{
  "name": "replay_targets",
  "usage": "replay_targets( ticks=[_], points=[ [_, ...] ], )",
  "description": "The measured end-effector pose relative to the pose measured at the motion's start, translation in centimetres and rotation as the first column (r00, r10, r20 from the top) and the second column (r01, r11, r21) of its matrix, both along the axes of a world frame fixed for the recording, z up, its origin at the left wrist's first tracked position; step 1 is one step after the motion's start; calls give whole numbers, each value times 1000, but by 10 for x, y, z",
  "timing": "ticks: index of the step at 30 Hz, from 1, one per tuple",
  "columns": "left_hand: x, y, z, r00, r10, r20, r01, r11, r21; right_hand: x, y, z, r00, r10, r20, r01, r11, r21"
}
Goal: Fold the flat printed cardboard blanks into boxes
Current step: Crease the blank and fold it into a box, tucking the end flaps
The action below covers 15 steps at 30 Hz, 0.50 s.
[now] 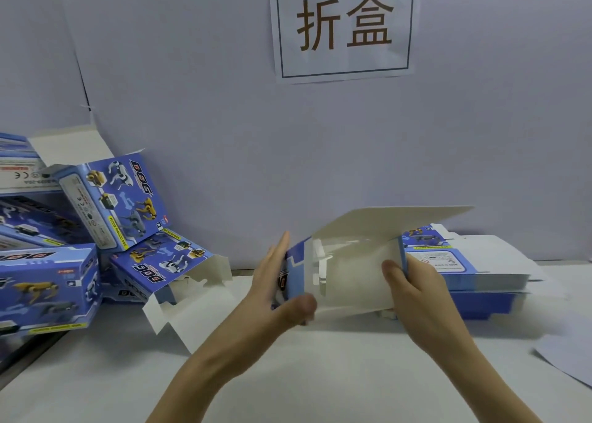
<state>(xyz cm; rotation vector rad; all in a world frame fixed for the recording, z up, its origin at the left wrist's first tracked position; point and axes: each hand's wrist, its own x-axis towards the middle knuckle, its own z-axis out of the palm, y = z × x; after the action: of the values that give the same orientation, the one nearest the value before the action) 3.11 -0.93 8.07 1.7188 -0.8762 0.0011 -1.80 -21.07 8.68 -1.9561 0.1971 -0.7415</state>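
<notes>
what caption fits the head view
Left hand and right hand shape a half-folded box between folded DOG boxes and a stack of flat blanks.

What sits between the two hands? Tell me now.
In the head view, the half-folded box lies between the left hand and the right hand, its white inside facing the camera.
</notes>
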Motion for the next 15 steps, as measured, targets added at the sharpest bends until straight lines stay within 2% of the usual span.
replay_targets(
  ticks=[4, 6, 8, 10, 12, 15],
  points=[
    [-4, -4, 1, 996, -5, -89, -11, 983, -185, 0, 5, -4, 996, 2, 91, 9, 993, -121],
    [-10, -1, 3, 995, -23, -99, 2, 979, -205, -1, 9, -7, 990, 10, 137, 13, 986, -164],
    [-14, -1, 4, 996, 41, -76, -55, 978, -200, -2, 13, -11, 986, 39, 160, -6, 980, -197],
    [-15, -5, 0, 968, 249, -11, -247, 952, -181, -4, 20, -12, 981, 83, 173, -43, 974, -224],
    [-13, -6, -1, 870, 492, 41, -479, 861, -169, -7, 26, -12, 976, 133, 174, -84, 961, -265],
    [-7, -3, -1, 732, 672, 112, -655, 740, -153, -8, 30, -13, 974, 160, 158, -107, 948, -300]
  ],
)
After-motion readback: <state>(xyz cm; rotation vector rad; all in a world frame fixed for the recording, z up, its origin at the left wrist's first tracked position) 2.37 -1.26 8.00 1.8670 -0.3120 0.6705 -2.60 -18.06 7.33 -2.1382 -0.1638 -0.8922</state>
